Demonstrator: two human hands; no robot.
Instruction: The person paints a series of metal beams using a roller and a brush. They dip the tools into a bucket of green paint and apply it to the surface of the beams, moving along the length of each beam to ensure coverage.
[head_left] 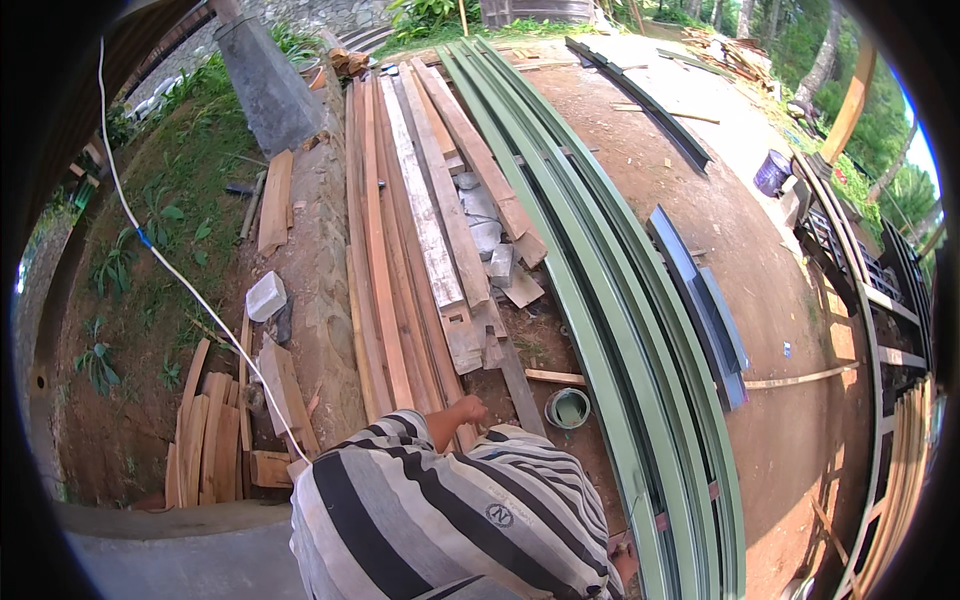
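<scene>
Seemingly, painting of the long green metal profiles (pixel 640 330) is under way, and by the look of it far along: green is seen over their whole visible length, where they lie side by side on the bare earth, curving from the far end to the near edge. A small round paint can (pixel 567 408) with green inside is set on the ground just beside them, near the stacked timber planks (pixel 420 230). The left hand (pixel 468 409) is stretched toward the near plank ends, loosely curled; whether anything is gripped cannot be told. Only a sliver of the right hand (pixel 625 560) is seen at the striped sleeve's edge beside the profiles, its state not discernible. Grey steel channels (pixel 705 305) nearby remain uncoated.
</scene>
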